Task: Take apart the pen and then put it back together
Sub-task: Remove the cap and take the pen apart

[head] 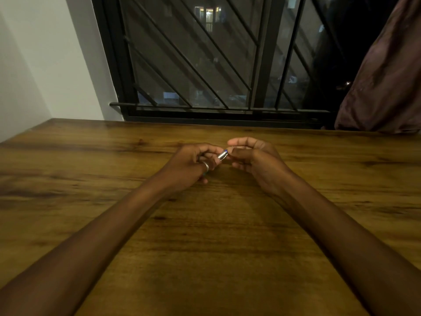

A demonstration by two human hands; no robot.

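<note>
A pen (222,154) with a silver barrel and a blue end shows between my two hands, just above the wooden table (205,236). My left hand (193,164), a ring on one finger, is closed around the barrel; most of the pen is hidden inside it. My right hand (252,156) curls at the blue end, its thumb and fingertips closed there. Whether a separate part lies in the right hand cannot be seen.
A barred dark window (205,65) stands behind the table's far edge. A brown curtain (382,76) hangs at the back right, touching the table top. A white wall (45,65) borders the left side.
</note>
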